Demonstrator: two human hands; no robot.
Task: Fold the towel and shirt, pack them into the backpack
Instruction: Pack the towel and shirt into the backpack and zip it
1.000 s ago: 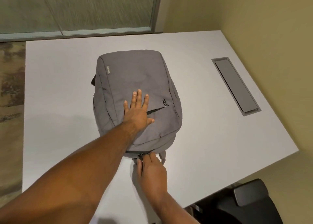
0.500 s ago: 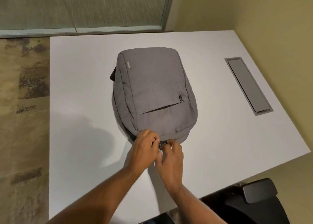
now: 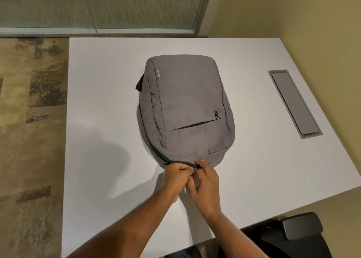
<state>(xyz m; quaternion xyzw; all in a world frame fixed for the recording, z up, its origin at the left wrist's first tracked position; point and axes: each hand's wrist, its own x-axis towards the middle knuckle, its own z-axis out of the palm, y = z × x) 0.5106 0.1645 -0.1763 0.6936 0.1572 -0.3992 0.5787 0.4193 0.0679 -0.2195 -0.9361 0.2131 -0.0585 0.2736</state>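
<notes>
Backpack [image 3: 187, 109] lies flat on the white bench [image 3: 97, 101], front pocket up, its near end toward me. I see both hands bunched together at that near edge: my left hand [image 3: 175, 179] has its fingers curled and pinches something at the zipper seam, and my right hand [image 3: 205, 185], touching the left, curls its fingers onto the same edge of the bag. Whether it grips a zipper pull I cannot tell. A grey cable hatch [image 3: 295, 103] sits well to the right, and a black chair [image 3: 293, 236] stands beside the near right corner.
</notes>
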